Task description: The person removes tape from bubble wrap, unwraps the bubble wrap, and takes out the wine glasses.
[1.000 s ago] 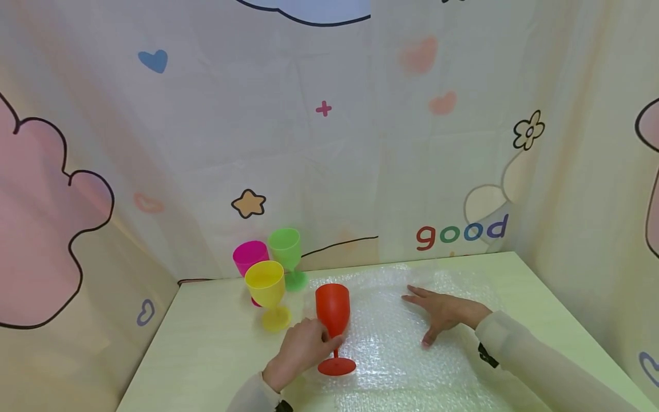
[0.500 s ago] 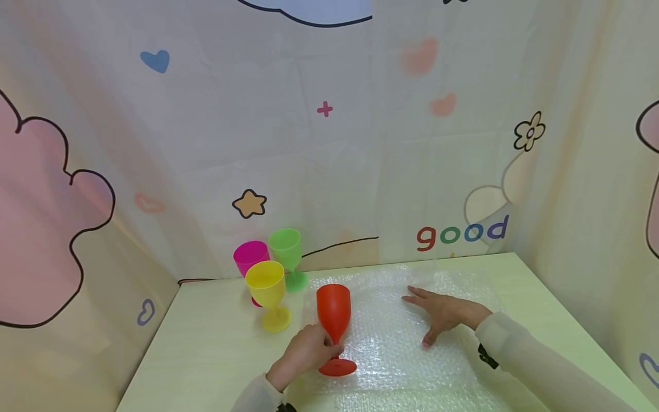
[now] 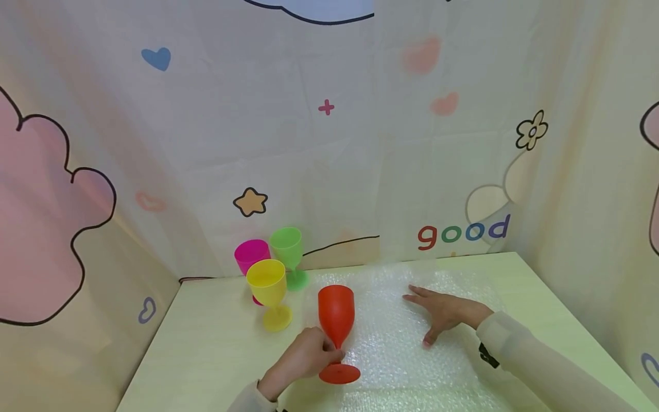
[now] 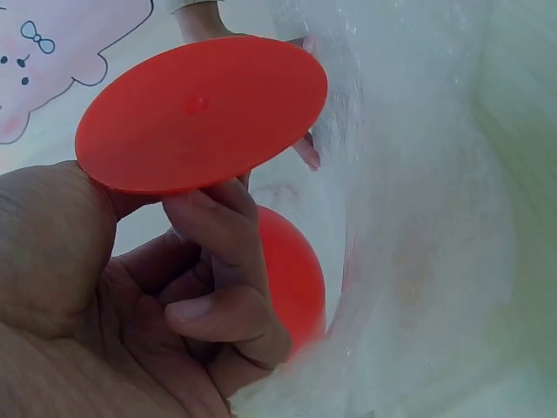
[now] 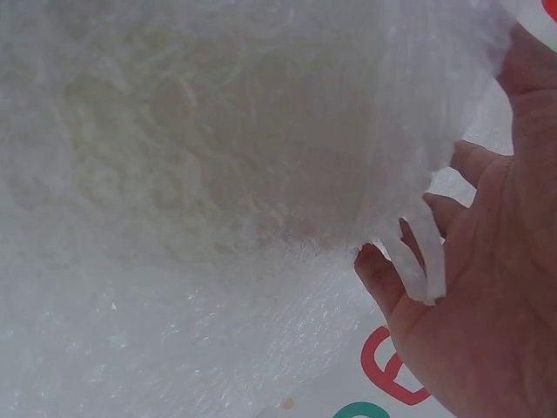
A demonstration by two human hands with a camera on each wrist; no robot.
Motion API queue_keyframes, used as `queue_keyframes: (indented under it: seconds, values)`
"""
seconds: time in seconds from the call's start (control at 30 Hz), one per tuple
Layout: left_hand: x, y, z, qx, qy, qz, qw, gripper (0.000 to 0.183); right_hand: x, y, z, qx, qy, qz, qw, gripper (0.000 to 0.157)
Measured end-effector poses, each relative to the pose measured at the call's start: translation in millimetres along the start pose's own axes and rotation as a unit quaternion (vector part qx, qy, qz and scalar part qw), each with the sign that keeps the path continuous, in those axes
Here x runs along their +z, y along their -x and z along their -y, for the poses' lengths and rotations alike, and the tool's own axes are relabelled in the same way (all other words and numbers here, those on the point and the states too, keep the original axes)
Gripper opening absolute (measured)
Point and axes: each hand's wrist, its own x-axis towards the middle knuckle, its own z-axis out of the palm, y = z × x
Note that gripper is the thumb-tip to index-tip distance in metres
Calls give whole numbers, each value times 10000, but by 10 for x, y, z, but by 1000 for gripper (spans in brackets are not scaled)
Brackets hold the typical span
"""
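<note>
A red plastic goblet [image 3: 336, 312] is held by its stem in my left hand [image 3: 305, 356], bowl up in the head view. In the left wrist view its round red foot [image 4: 204, 117] faces the camera, and curled fingers [image 4: 228, 315] sit around the stem below it. The sheet of bubble wrap [image 3: 386, 343] spreads flat behind and to the right of the goblet. My right hand [image 3: 447, 312] rests on that wrap with fingers spread. In the right wrist view, the wrap's edge covers part of the fingers [image 5: 383, 274].
Yellow [image 3: 268, 284], magenta [image 3: 251, 254] and green [image 3: 287, 246] goblets stand grouped at the back left of the pale table [image 3: 195, 343]. A printed curtain [image 3: 355, 160] hangs behind the table and along both sides.
My left hand has settled lower around the stem, and the red goblet has shifted slightly right and toward me. My right hand stays where it was on the bubble wrap.
</note>
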Motion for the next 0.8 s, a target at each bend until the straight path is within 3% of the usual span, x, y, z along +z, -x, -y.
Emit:
queue_keyframes:
  seconds: [0.23, 0.8]
  values:
    - [-54, 117, -69, -24, 88, 84, 9999, 23, 1, -4, -12, -67, -16, -48, 10000, 111]
    - [-234, 224, -8, 677, 445, -53, 9967, 16, 24, -15, -48, -39, 56, -5, 10000, 111]
